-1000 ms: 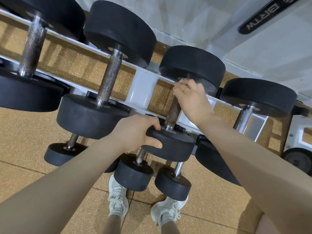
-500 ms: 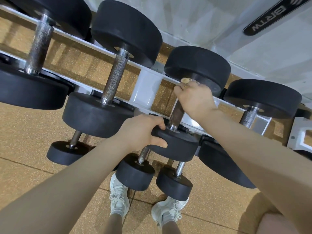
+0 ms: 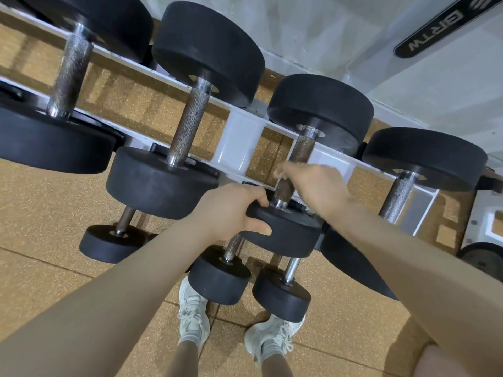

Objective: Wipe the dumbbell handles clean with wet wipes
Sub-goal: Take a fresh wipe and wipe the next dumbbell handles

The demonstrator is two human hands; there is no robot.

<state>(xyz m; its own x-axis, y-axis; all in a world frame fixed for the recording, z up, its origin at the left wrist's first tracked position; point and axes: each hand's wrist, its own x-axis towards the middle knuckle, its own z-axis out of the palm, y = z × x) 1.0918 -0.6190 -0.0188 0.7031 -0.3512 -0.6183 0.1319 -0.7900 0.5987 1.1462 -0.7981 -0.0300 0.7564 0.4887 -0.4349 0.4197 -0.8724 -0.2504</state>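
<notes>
Cork-coloured gym flooring runs under a white rack (image 3: pixel 239 148) carrying four large dumbbells on top and three small ones below. On the third dumbbell's handle (image 3: pixel 300 151), the blurred right hand (image 3: pixel 313 183) wraps what looks like a wet wipe (image 3: pixel 278 172), apparently mid-wipe. Just below it, the left hand (image 3: pixel 231 210) grips the near weight (image 3: pixel 285 232). Next, probably, the fourth handle.

Both bare arms reach forward and down. The left hand (image 3: pixel 231 210) is curled, with the fingers on top and the thumb underneath, gripping something round and black. The right hand (image 3: pixel 313 186) is a bit higher and farther out. Its fingers are bent around a metal bar, and it looks blurry. A thin ring shows on one finger.
</notes>
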